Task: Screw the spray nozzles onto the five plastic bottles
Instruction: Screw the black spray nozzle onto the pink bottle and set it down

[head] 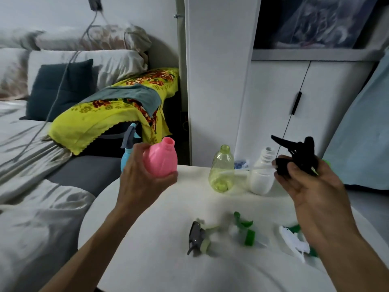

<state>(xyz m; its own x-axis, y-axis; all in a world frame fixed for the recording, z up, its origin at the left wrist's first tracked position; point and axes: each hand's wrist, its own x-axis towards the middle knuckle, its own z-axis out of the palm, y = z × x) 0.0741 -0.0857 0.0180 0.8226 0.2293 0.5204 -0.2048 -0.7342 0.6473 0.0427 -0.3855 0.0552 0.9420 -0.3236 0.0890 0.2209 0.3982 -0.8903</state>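
Four bottles show plainly on or above the white table (147, 228), and a bit of green behind the right hand may be a fifth. Far left stands a blue bottle (125, 160), its grey nozzle already on. Just right of it the left hand (139, 178) grips a pink bottle (161, 158), round-bellied, neck bare, lifted off the table. Farther right stand a clear yellow-green bottle (222, 168) and a white bottle (263, 171), both uncapped. The right hand (309, 182) holds a black nozzle (299, 154) (its dip tube pointing left). Three loose nozzles lie near: grey (196, 237), green (245, 230), white (294, 241).
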